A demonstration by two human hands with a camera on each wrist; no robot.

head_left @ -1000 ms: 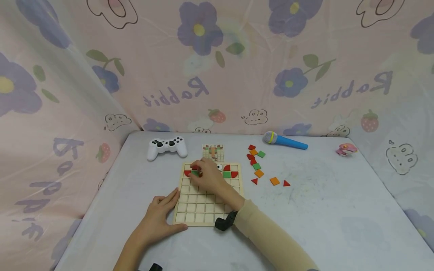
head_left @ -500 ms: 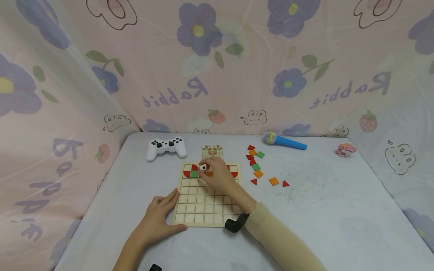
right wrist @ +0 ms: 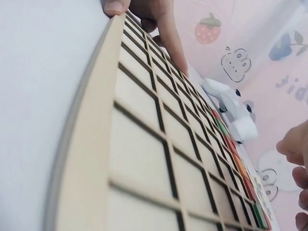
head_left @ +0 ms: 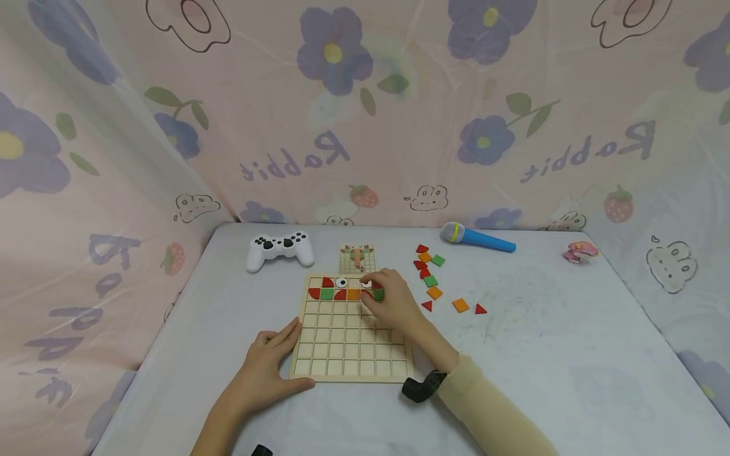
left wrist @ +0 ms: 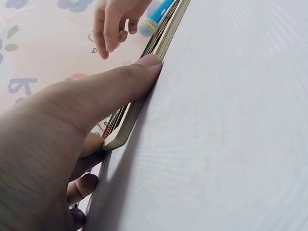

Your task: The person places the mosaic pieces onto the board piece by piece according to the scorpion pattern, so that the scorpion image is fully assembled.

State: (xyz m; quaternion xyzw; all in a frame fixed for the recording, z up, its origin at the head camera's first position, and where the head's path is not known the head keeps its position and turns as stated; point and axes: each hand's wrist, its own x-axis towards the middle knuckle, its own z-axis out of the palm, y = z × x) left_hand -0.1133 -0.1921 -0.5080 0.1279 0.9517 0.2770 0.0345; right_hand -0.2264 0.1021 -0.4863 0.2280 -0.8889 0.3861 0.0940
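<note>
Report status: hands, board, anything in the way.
Left hand touches board. Right hand over far rows, nothing visibly held. Two farthest rows hold tiles. Right hand partly blocks board in head view.

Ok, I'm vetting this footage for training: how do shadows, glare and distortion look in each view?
Head: soft light, no strong glare on the board, a faint shadow on it near the right hand; left wrist: a shadow along the board's edge, faint ripples across the tabletop; right wrist: the board's near edge looks bowed.
</note>
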